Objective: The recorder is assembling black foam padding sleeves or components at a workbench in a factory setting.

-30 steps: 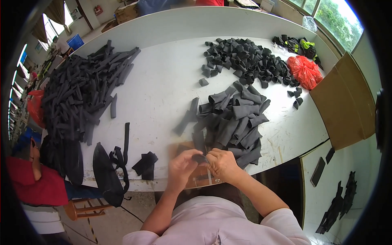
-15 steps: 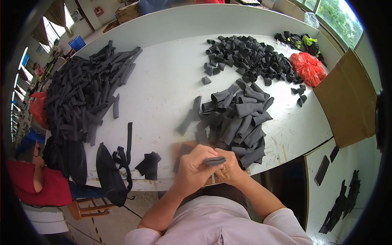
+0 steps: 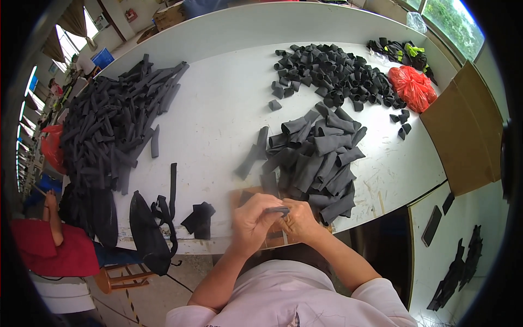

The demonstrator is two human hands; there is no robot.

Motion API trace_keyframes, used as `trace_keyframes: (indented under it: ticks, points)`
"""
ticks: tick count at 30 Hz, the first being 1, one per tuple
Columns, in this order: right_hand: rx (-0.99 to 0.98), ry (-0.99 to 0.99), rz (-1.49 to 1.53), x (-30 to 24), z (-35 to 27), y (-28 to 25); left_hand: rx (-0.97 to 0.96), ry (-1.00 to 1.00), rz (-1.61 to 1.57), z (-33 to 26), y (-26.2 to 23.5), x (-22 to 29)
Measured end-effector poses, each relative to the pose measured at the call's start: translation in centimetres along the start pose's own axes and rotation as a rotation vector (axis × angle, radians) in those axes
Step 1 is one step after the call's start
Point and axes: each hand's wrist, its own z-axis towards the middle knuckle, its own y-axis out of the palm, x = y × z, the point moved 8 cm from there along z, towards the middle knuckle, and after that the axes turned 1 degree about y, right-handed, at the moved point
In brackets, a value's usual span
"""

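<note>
Inspector: Condition of the hands?

Clerk: Left hand [image 3: 253, 222] closed, pinching a small dark-grey folded fabric piece [image 3: 277, 210]; right hand [image 3: 300, 220] closed on its right end, fingertips partly hidden.

Inspector: Position of the piece?

Clerk: On the near side of the heap of wide dark-grey fabric tubes [image 3: 321, 158], over a flat brown board [image 3: 237, 197].

Inspector: Surroundings, obstructions?

Clerk: The heap crowds the board's far side; the hands cover much of the board. On the white tabletop [image 3: 212, 109], beyond the heap: short black fabric loops [image 3: 338, 73]. Right of the heap: a red plastic bag [image 3: 412, 88] and a brown cardboard sheet [image 3: 463, 133]. Well left: long, narrow dark fabric strips [image 3: 106, 120].
</note>
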Motion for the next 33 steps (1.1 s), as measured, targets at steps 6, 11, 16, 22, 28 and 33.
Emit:
trace_keyframes:
  ticks: [6,11,16,22,28,33]
  points:
    - [-0.006,0.087,-0.064,0.1,0.6,-0.1,0.069,-0.2,-0.279,-0.4,0.6,-1.1]
    - [0.054,0.013,0.028,-1.4,0.7,-1.5,-0.017,-0.239,-0.211,0.5,0.7,1.0]
    - [-0.027,0.113,-0.01,0.9,0.1,0.5,-0.024,-0.171,0.072,0.5,0.6,1.0]
    - [-0.066,0.075,-0.124,-0.6,0.8,-0.5,0.149,-0.106,-0.333,-0.6,-0.4,0.7]
    - [-0.107,0.036,-0.25,-3.0,2.4,-2.3,0.4,-0.103,-0.753,-1.3,-3.0,-0.9]
    - [-0.108,0.042,-0.291,-1.7,1.1,-0.2,0.396,-0.16,-0.718,-2.3,-2.2,-2.1]
